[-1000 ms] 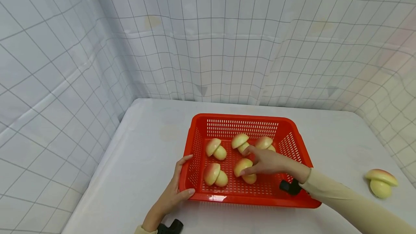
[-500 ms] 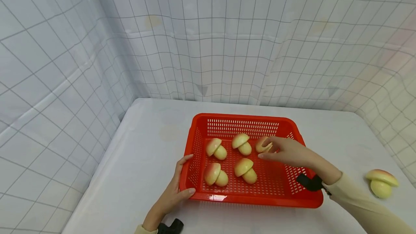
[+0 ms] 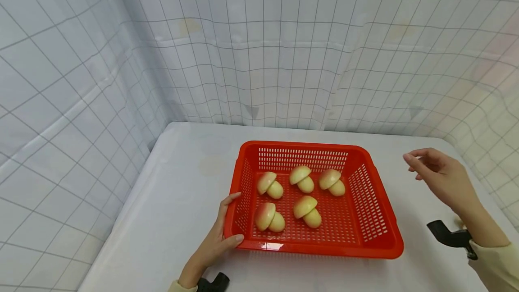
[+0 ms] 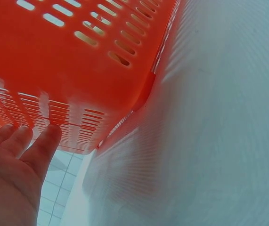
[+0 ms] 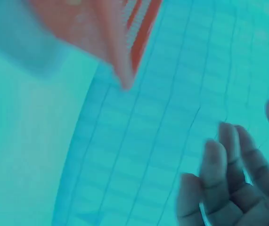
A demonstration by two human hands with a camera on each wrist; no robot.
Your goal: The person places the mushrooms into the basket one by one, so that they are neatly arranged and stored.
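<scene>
My left hand (image 3: pixel 216 239) holds the left front corner of a red plastic basket (image 3: pixel 320 249), thumb on the front rim and fingers along the left side. In the left wrist view its fingers (image 4: pixel 44 146) touch the slotted outer wall. Inside the basket lie several toy mushrooms (image 3: pixel 265 217) with yellow stems and reddish-yellow caps, all on their sides. To the right of the basket, my right hand (image 3: pixel 446 179) hovers above the table with loosely bent fingers and nothing in them. One more mushroom (image 3: pixel 460 222) is mostly hidden behind the right wrist.
The basket stands on a white-covered table (image 3: pixel 182 170). White curtains with a grid pattern (image 3: pixel 284 57) hang behind and on both sides. Each wrist carries a black camera mount (image 3: pixel 450 236).
My right hand has left the mushrooms and moved right, out of the basket, carrying nothing. The mushrooms in the basket stay in about the same places. The left hand has not moved.
</scene>
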